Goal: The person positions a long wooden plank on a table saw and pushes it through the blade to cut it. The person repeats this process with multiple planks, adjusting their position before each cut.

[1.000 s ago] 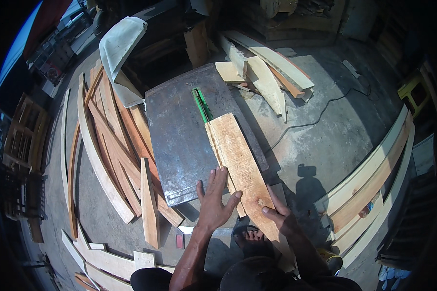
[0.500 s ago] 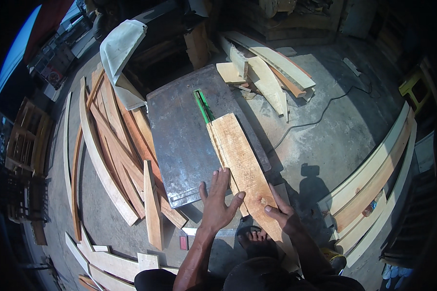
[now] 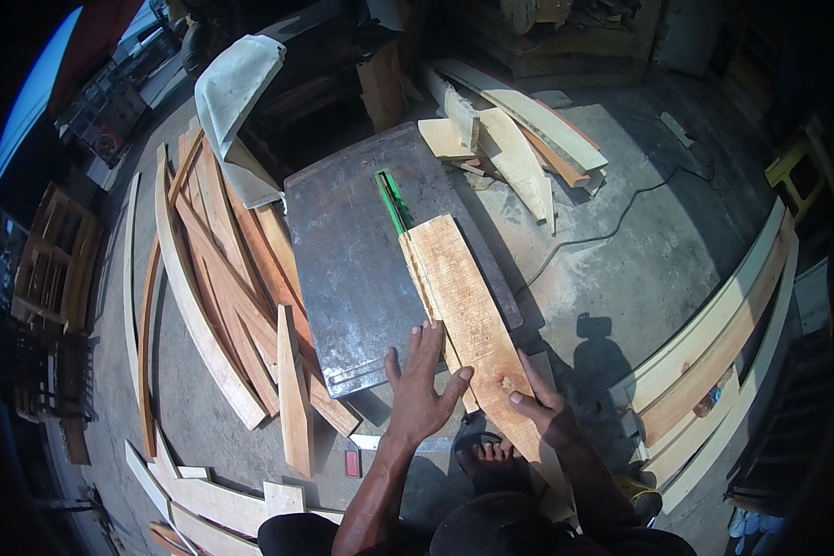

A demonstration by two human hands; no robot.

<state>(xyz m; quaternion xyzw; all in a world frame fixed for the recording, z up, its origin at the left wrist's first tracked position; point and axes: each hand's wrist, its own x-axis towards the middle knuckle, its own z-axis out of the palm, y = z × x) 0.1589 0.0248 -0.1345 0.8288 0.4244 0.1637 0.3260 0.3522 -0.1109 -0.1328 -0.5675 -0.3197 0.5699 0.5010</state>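
A light wooden board (image 3: 463, 287) lies over the right part of a dark metal saw table (image 3: 352, 269). Its far end reaches the green slotted insert (image 3: 392, 202) in the tabletop; the board covers the insert's near end. Along the board's left side runs a line, and a narrow strip (image 3: 469, 397) shows beside its near part. My left hand (image 3: 422, 385) is open, fingers stretched along the board's left edge and thumb towards its top face. My right hand (image 3: 542, 408) holds the near right edge, thumb on top beside a knot; its other fingers are partly hidden.
Long planks (image 3: 222, 269) are piled left of the table, with offcuts (image 3: 500, 148) beyond it. Curved boards (image 3: 695, 371) lie at the right. A dark cable (image 3: 602, 236) crosses the floor. A metal square (image 3: 408, 444) lies near my foot (image 3: 491, 454).
The view has shifted very slightly. Both hands keep their places on the board, and the board shows no clear movement along the table.
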